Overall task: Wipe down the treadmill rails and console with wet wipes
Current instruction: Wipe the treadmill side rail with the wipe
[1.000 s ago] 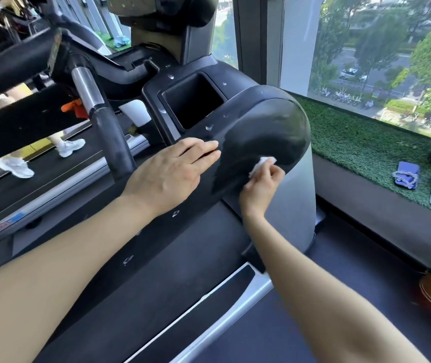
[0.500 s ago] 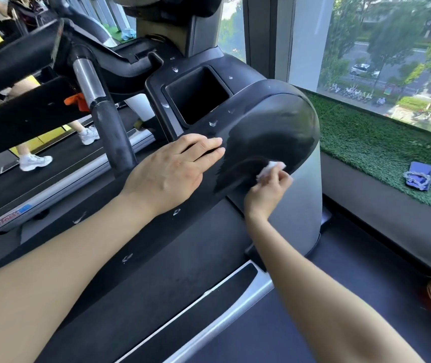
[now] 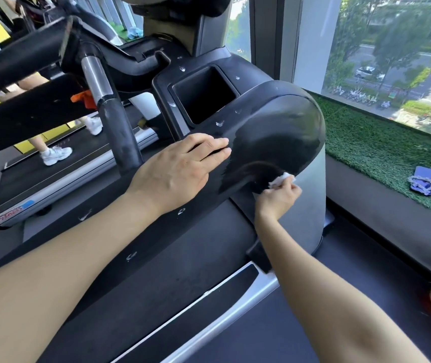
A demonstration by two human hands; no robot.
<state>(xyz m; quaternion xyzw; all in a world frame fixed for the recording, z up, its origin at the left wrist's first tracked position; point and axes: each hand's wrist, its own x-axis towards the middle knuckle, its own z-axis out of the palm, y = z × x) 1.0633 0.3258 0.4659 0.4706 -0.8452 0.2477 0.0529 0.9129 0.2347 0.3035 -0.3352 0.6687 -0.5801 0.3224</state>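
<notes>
Right hand [image 3: 278, 199] pinches a crumpled white wet wipe [image 3: 279, 178] against the lower right edge of the glossy black rounded treadmill console shroud [image 3: 277, 132], directly above that hand. Left hand [image 3: 180, 171] rests flat, fingers together, on the shroud's left side. The shroud's long axis runs toward the person. The neighbouring grey treadmill deck [image 3: 23, 205] reads "Fitness".

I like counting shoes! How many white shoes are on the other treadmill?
2. One white shoe is on the belt of the neighbouring treadmill, at the left; the other white shoe is farther up, partly behind the black handrail. Others may be hidden.
</notes>
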